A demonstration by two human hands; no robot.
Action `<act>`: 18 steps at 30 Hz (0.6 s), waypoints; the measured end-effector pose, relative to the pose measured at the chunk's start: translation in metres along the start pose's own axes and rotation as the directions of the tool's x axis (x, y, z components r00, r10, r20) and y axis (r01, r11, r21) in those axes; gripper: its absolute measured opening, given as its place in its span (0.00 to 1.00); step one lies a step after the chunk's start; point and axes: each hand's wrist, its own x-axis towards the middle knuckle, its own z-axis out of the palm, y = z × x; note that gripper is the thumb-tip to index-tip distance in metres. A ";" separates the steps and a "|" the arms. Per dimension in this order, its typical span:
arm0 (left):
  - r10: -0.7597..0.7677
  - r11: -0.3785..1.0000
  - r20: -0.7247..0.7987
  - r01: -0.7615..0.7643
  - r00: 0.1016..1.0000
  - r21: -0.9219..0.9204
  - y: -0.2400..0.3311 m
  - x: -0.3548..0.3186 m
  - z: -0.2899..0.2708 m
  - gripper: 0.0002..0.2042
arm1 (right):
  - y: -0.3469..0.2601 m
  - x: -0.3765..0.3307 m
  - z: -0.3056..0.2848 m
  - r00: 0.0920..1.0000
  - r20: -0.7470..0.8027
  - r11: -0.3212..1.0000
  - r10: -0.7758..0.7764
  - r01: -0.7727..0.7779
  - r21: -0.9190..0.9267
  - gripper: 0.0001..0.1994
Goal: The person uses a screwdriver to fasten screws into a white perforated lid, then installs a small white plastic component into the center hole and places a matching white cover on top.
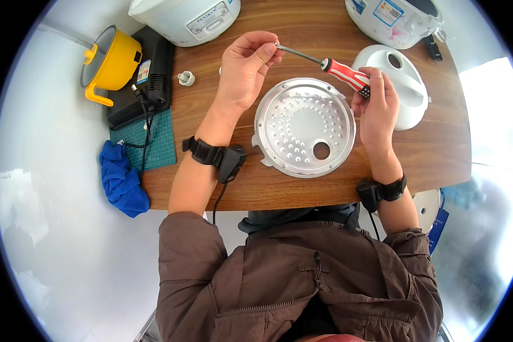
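pinched at both ends, the driver [347, 74] hangs between the two hands as i read it from my end of the feed: left thumb and fingertips on the tip, right fingers closed on the dark butt of the handle.

at far left i have a yellow pot [117, 60] beside a black appliance [158, 57], with a blue cloth [122, 179] and green mat [162, 137] nearer the person. next come a small white cap [186, 78] and a white cooker [185, 20] behind it.

my left hand [246, 67] is up past the disc's far left edge; i can't tell whether a screw sits in its pinch. the metal disc [305, 128] lies on the table [439, 148] between the forearms, the driver's shaft passing beyond its far rim, apart from it. my right hand [377, 105] is just beside a white cover [407, 85], with another cooker [370, 25] behind.

i judge this step to be readying or checking the tip, not driving. the next move, i think, calls for freeing the left fingers, swinging the tip downward and lining it up squarely before any turn.
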 end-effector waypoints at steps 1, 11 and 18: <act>0.022 1.000 -0.010 -0.022 1.000 0.009 0.000 0.000 0.001 0.07 | -0.001 -0.002 0.003 0.999 -0.012 0.999 -0.034 0.033 -0.025 0.19; 0.216 0.975 0.045 -0.218 0.975 0.041 0.001 -0.002 0.010 0.07 | -0.001 -0.007 0.003 1.000 -0.001 0.999 -0.019 0.019 0.033 0.18; 0.207 0.824 0.129 -0.244 0.970 0.511 0.021 -0.007 0.018 0.10 | -0.025 0.003 -0.016 0.939 0.090 0.932 -0.331 0.340 -0.123 0.12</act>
